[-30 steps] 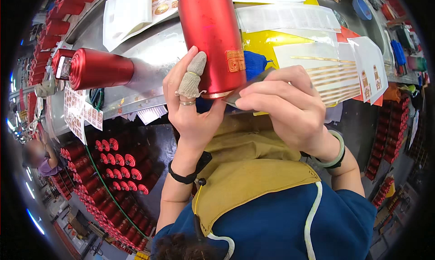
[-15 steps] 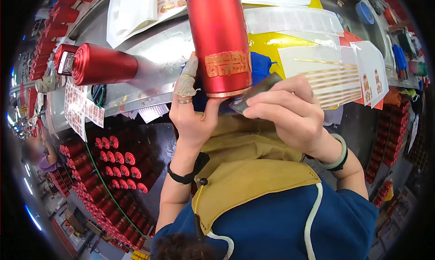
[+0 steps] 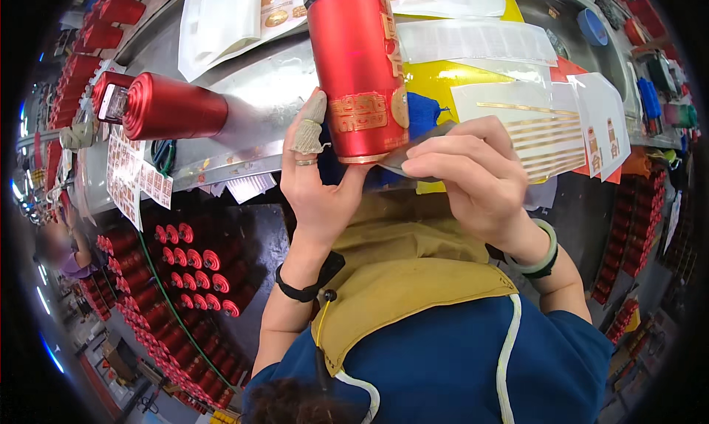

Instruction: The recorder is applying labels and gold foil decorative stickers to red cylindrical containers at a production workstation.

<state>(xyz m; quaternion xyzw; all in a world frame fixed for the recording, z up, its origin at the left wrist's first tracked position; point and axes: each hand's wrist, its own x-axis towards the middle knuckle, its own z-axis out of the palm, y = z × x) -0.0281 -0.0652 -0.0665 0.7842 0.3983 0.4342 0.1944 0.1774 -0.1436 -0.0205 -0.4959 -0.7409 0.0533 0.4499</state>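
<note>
A glossy red canister [image 3: 351, 62] lies tilted before me, its near end toward my body. My left hand [image 3: 316, 191] grips its near end, fingers along the left side and thumb under the rim; wrapping covers one finger. Gold patterned decoration [image 3: 358, 112] runs across the near part, with more gold on the right side. A thin gold band [image 3: 362, 159] circles the near rim. My right hand [image 3: 484, 176] pinches a thin dark flat piece [image 3: 419, 150], its tip at the canister's near rim by my left thumb. Fingers and glare partly hide the contact.
On the left, another red canister [image 3: 177, 106] lies on the metal bench [image 3: 269, 77]. Gold strips [image 3: 532, 136] on a white sheet and a blue cloth [image 3: 425, 112] are at right. Sticker sheets [image 3: 122, 176] hang off the front edge. Rows of red canisters [image 3: 196, 269] stand lower left.
The canister has turned, so its gold pattern sits further left and more gold shows on its right side. The dark piece now lies flatter against the near rim.
</note>
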